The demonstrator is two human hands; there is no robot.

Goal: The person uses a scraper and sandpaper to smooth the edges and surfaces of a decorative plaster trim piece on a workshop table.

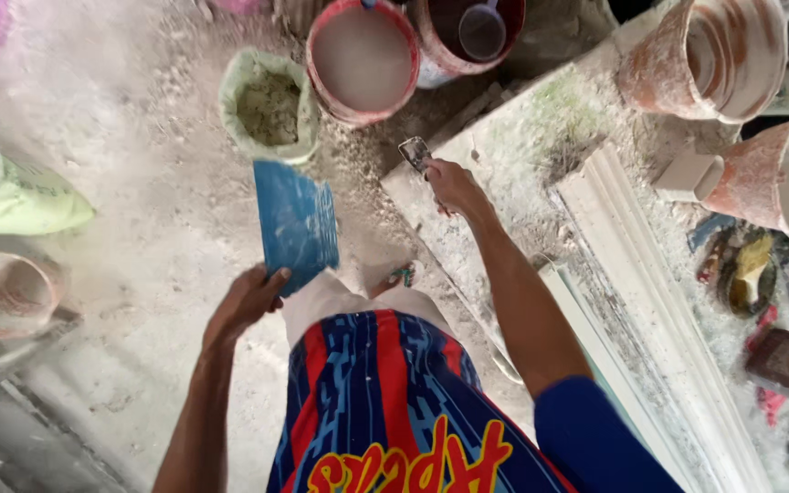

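Note:
My left hand (244, 306) grips the lower corner of a flat blue board (296, 224) smeared with white, holding it out over the dusty floor. My right hand (454, 187) is closed on a small metal scraper (415, 153), its blade pointing up at the near end of a plaster-covered workbench (504, 146). A long white moulded plaster strip (650, 301) lies along the bench to the right of my right arm.
A red bucket of white plaster mix (362, 59), an open sack of grey powder (268, 105) and a second bucket with a scoop (468, 32) stand on the floor ahead. Plaster-stained pots (714, 55) and tools sit on the bench. A green sack (11, 196) lies left.

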